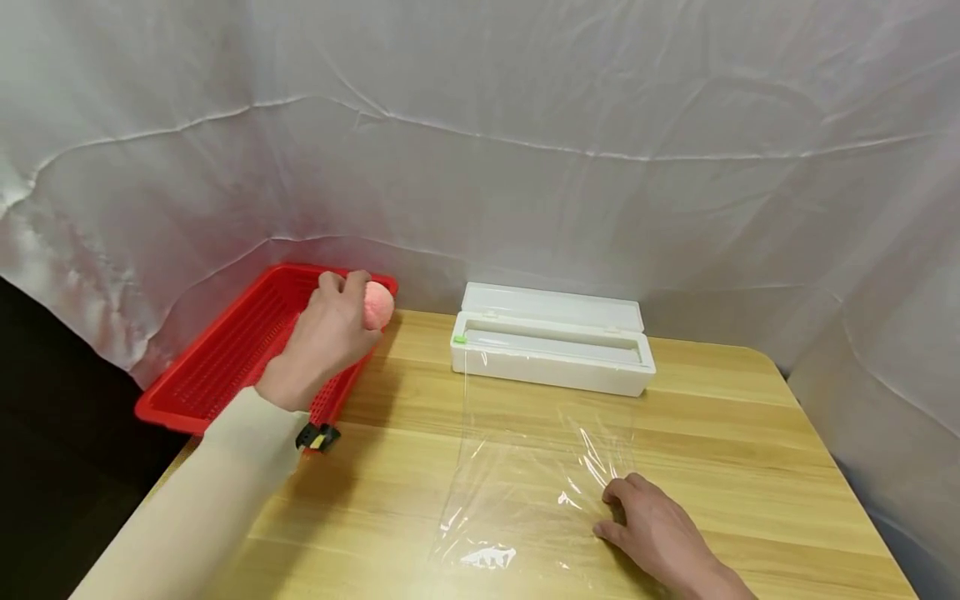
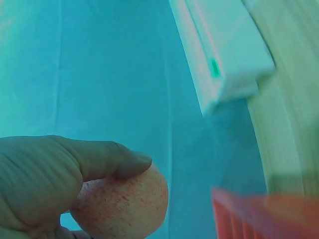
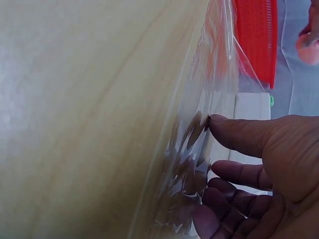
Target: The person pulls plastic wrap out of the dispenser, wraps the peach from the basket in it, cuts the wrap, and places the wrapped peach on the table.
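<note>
- The left hand (image 1: 330,333) is raised over the far right corner of the red basket (image 1: 225,358), its fingers and thumb curled round a peach (image 1: 378,305).
- In the left wrist view the thumb lies across the top of the peach (image 2: 122,206), which is pinkish with red speckles.
- The peach is held above the basket's rim, close to the white cloth backdrop (image 1: 525,125); it touches nothing but the hand.
- The basket sits at the far left of the wooden worktop (image 1: 750,417), partly overhanging its left edge.
- A white plastic wrap box (image 1: 551,342) lies just to the right of the basket along the back of the worktop, its lid open.
- A sheet of clear plastic wrap (image 1: 525,475) runs from the box toward the near edge, lying flat with some wrinkles.
- The right hand (image 1: 656,529) rests on the right near part of the sheet, fingers loosely bent, fingertips pressing the wrap down.
- From the right wrist view the thumb tip touches the wrap (image 3: 199,114), and the right hand (image 3: 259,169) pinches nothing.
</note>
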Demonstrator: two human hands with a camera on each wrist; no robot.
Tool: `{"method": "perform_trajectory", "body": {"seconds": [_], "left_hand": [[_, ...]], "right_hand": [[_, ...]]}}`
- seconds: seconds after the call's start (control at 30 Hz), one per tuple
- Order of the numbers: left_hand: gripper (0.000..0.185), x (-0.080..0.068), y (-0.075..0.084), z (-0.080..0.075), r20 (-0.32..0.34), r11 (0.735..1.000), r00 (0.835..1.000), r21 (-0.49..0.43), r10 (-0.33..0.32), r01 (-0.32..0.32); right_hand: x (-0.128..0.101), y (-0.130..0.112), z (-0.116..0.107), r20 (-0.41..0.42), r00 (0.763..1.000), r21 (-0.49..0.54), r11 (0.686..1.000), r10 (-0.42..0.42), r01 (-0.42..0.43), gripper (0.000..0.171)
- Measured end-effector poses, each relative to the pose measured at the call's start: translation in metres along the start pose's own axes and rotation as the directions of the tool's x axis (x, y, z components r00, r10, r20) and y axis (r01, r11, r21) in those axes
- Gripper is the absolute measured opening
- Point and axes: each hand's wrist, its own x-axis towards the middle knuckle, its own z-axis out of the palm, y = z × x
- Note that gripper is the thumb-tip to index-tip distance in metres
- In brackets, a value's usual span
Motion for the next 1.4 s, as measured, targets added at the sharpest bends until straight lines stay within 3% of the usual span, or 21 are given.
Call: {"method": "perform_trajectory", "body": {"seconds": [0.13,0.27,0.5,0.63,0.77,0.9,0.97,1.23,1.4], "left_hand": [[0.059,-0.013,0.023,0.012,0.001,0.996,0.996,-0.007,0.085,-0.085],[0.067,-0.028,0.040,0.023,0.033,0.989,0.991,-0.075,0.133,-0.130],[0.073,-0.050,0.066,0.040,0.086,0.968,0.979,-0.185,0.185,-0.167],[0.076,-0.064,0.083,0.057,0.150,0.945,0.957,-0.253,0.250,-0.207],[0.077,-0.079,0.100,0.075,0.250,0.914,0.906,-0.313,0.342,-0.259],[0.077,-0.093,0.116,0.091,0.357,0.883,0.827,-0.350,0.434,-0.312],[0.075,-0.098,0.123,0.098,0.381,0.865,0.792,-0.362,0.476,-0.346],[0.076,-0.106,0.145,0.112,0.433,0.806,0.683,-0.387,0.588,-0.449],[0.077,-0.107,0.152,0.119,0.497,0.794,0.620,-0.414,0.607,-0.445]], "right_hand": [[-0.001,0.000,0.001,0.001,1.000,0.002,1.000,0.003,-0.003,0.032],[0.000,0.000,0.002,0.001,1.000,0.006,1.000,0.000,0.000,0.032],[0.001,0.001,0.002,-0.022,1.000,0.000,1.000,-0.022,0.022,0.032],[0.001,0.002,0.000,-0.026,0.999,-0.001,1.000,-0.020,0.020,0.032],[0.001,0.002,0.000,-0.024,1.000,0.001,1.000,-0.015,0.015,0.032],[0.001,0.002,0.000,-0.021,1.000,0.001,1.000,-0.010,0.010,0.032],[0.001,0.002,0.001,-0.021,1.000,0.001,1.000,-0.007,0.007,0.032],[0.001,0.002,0.001,-0.007,1.000,0.017,1.000,0.008,-0.008,0.032],[-0.001,0.002,0.002,-0.002,1.000,0.020,1.000,0.017,-0.017,0.031]]}}
